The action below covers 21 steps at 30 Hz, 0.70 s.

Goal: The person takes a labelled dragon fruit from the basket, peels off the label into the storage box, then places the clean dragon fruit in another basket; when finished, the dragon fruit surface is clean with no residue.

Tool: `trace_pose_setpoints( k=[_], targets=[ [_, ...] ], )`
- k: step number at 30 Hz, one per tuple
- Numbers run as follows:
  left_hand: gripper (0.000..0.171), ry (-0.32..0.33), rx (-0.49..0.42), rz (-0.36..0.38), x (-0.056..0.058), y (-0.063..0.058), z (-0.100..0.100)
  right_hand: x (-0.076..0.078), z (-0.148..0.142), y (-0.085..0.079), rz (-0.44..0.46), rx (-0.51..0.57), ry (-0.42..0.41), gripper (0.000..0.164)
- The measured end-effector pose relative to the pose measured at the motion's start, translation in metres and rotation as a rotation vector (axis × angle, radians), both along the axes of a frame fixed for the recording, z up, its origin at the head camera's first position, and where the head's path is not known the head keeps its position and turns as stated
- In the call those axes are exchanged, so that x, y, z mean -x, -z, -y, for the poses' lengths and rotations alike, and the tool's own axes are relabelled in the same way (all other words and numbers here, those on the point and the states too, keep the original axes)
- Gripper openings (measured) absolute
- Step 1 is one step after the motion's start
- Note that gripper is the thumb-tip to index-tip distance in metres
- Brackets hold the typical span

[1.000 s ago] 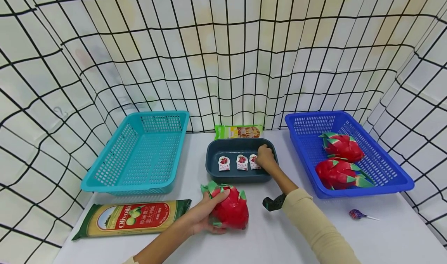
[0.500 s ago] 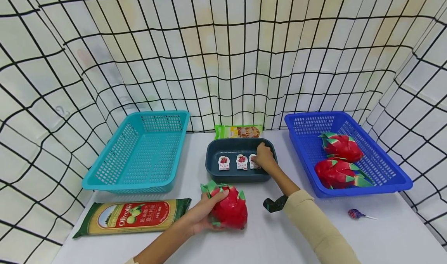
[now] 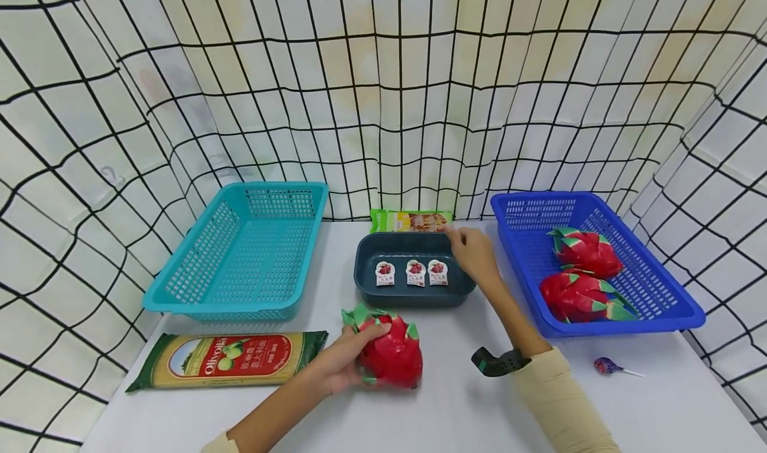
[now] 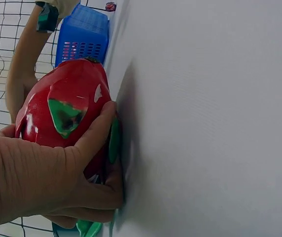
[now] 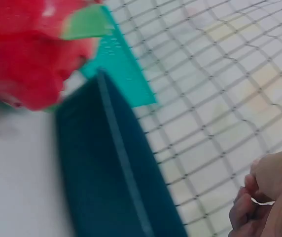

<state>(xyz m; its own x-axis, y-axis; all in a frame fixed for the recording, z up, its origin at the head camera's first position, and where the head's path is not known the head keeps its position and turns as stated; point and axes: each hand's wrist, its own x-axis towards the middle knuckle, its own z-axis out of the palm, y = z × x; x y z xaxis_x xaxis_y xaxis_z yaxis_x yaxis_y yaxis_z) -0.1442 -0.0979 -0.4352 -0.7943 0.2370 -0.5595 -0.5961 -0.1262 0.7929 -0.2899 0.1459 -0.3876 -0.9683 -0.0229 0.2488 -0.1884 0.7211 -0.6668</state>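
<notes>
My left hand (image 3: 347, 360) grips a red dragon fruit (image 3: 395, 356) with green leaf tips, just above the white table. In the left wrist view the fruit (image 4: 72, 98) fills the hand (image 4: 67, 173), thumb and fingers around its side. My right hand (image 3: 473, 250) is raised over the right rim of a dark blue-green tray (image 3: 413, 296), fingers curled together. In the right wrist view the hand (image 5: 259, 197) shows curled fingertips; I cannot tell whether something small is between them. Three white stickers with a dragon fruit picture (image 3: 416, 273) lie in the tray.
A teal basket (image 3: 234, 310) stands at left, and a blue basket (image 3: 629, 326) at right holds two dragon fruits (image 3: 587, 296). A spaghetti pack (image 3: 228, 358) lies front left. A lollipop (image 3: 608, 366) lies front right. A green packet (image 3: 413, 221) is behind the tray, before the netted wall.
My right hand has lifted from the stickers up and to the right, uncovering the rightmost one. The left hand keeps its hold on the dragon fruit, almost unmoved.
</notes>
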Motion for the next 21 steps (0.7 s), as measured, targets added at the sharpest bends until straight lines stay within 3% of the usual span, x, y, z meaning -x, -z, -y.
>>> trace_pose_setpoints(
  k=[7, 13, 16, 21],
  targets=[
    [0.093, 0.018, -0.014, 0.028, -0.008, -0.006, -0.004, -0.021, -0.059, -0.029, -0.051, 0.076, 0.058, 0.027],
    [0.095, 0.132, 0.022, 0.042, -0.022, -0.012, -0.008, -0.037, -0.126, -0.048, -0.068, 0.062, 0.188, 0.043],
    [0.093, 0.205, 0.011, 0.029, -0.027, -0.017, -0.013, -0.041, -0.163, -0.048, -0.062, 0.013, 0.279, 0.046],
    [0.074, 0.318, -0.038, -0.010, -0.030, -0.027, -0.025, -0.051, -0.223, -0.037, 0.029, -0.072, 0.440, 0.049]
  ],
)
